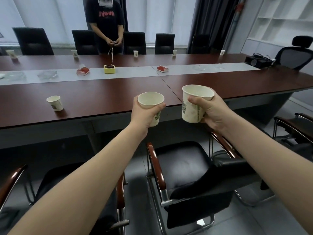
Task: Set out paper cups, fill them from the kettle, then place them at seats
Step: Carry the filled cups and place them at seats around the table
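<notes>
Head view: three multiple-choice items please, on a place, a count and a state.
1. The set-down cup stands: A) on the table B) on a chair C) on the floor
2. Red boxes on the table: A) one B) two C) four
3. The hands: A) both open B) only one holds a cup C) each holds a cup
Key: A, near the table's front edge; B, flanking the yellow container; C, left hand and right hand each grip one.

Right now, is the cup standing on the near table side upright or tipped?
Upright: the cup stands on its base, mouth up.
</notes>
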`<state>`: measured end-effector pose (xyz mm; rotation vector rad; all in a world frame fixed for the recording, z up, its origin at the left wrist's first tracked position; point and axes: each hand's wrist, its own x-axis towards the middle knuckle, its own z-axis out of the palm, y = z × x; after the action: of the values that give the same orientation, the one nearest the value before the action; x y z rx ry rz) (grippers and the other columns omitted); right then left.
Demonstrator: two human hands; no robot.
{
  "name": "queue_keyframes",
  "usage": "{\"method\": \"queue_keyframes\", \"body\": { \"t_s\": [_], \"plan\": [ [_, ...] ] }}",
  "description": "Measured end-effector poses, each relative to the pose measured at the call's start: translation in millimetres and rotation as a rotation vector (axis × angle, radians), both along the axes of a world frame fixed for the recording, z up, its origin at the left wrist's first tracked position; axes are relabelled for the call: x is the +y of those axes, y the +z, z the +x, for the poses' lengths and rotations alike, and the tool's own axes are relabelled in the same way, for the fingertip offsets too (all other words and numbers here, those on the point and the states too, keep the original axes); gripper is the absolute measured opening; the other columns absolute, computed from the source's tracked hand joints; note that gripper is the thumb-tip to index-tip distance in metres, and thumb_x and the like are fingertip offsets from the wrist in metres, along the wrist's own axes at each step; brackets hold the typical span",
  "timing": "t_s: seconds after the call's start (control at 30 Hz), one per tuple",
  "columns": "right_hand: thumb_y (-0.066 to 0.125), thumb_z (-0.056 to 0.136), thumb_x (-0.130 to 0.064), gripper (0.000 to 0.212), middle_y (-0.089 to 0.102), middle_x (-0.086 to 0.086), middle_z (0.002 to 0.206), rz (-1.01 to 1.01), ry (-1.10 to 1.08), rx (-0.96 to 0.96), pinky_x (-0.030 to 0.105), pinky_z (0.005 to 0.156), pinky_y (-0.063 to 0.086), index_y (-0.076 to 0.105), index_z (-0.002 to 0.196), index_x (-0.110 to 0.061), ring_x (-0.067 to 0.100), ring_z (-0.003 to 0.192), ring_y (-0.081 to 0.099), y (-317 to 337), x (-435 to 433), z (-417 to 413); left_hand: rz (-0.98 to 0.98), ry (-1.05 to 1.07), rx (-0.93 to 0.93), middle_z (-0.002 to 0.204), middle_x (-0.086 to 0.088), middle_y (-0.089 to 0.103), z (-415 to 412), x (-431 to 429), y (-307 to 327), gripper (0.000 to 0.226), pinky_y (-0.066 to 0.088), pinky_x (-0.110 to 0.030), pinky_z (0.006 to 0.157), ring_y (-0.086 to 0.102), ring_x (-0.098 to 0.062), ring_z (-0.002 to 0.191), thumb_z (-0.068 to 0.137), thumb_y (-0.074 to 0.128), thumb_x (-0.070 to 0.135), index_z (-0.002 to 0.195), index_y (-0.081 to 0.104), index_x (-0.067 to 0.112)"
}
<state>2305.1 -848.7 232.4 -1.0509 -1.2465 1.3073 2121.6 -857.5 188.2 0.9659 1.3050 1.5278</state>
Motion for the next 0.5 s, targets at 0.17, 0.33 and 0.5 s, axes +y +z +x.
{"method": "queue_keyframes", "body": {
  "t_s": [0.17, 0.33, 0.5],
  "plan": [
    [0.068, 0.078, -0.005, 0.039, 0.062, -0.003, 0.1, -0.006, 0.034, -0.004, 0.051, 0.085, 0.049, 0.05, 0.105, -0.027, 0.017, 0.096, 0.059, -1.7, 59.3, 8.6, 0.003, 0.015, 0.053, 0.109, 0.006, 0.049, 5.4, 60.3, -1.1, 0.066, 0.045, -0.052, 0.098, 0.047, -0.018, 0.108, 0.071, 0.082, 0.018, 0.117, 0.036, 0.03],
    [0.069, 0.076, -0.004, 0.041, 0.062, -0.002, 0.101, -0.018, 0.049, -0.012, 0.053, 0.087, 0.048, 0.05, 0.105, -0.027, 0.018, 0.096, 0.059, -6.7, 112.6, 13.7, 0.026, 0.026, 0.082, 0.122, -0.002, 0.052, 6.2, 114.1, -2.4, 0.068, 0.045, -0.053, 0.099, 0.049, -0.02, 0.113, 0.069, 0.083, 0.019, 0.117, 0.038, 0.03],
    [0.076, 0.064, -0.011, 0.057, 0.061, 0.0, 0.106, -0.049, 0.057, -0.02, 0.055, 0.092, 0.047, 0.049, 0.112, -0.025, 0.021, 0.105, 0.057, -20.3, 155.8, 11.4, 0.036, 0.006, 0.083, 0.12, -0.002, 0.052, 7.0, 157.5, -9.4, 0.069, 0.046, -0.054, 0.098, 0.051, -0.019, 0.111, 0.069, 0.084, 0.017, 0.119, 0.038, 0.029]
  ]
}}
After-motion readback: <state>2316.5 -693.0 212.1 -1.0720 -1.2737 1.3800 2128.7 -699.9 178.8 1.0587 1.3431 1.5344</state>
